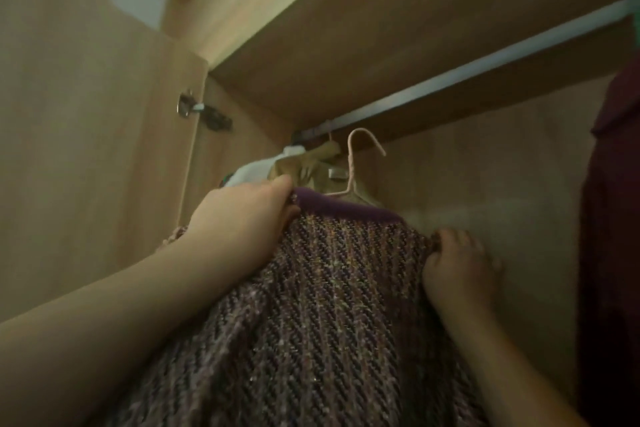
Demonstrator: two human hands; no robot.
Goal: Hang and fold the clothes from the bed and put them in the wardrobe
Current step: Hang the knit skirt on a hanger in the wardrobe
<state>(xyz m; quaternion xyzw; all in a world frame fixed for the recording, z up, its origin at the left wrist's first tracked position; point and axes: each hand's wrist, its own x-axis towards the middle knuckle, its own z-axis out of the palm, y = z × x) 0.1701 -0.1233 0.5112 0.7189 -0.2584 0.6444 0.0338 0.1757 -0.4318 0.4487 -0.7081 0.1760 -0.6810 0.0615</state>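
Gripping the knit garment point(322, 305), both hands' fingers point(287, 184) hold its hanger point(356, 163) below the rail point(450, 80), beside a tan coat point(311, 166).

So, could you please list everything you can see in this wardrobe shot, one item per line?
knitted garment: one, purple-brown tweed weave with a plain purple collar, centre foreground, held up at both shoulders
hanger: one, pale pink, inside the garment's neck, hook just below the rail and not over it
rail: one, pale metal, running under the top shelf
tan garment: one, hanging at the rail's left end
white garment: one, left of the tan one
dark red garment: one, right edge
wardrobe door: one, light wood, open on the left
hinge: one, metal, on the door's edge
left hand: gripping the left shoulder
right hand: gripping the right shoulder
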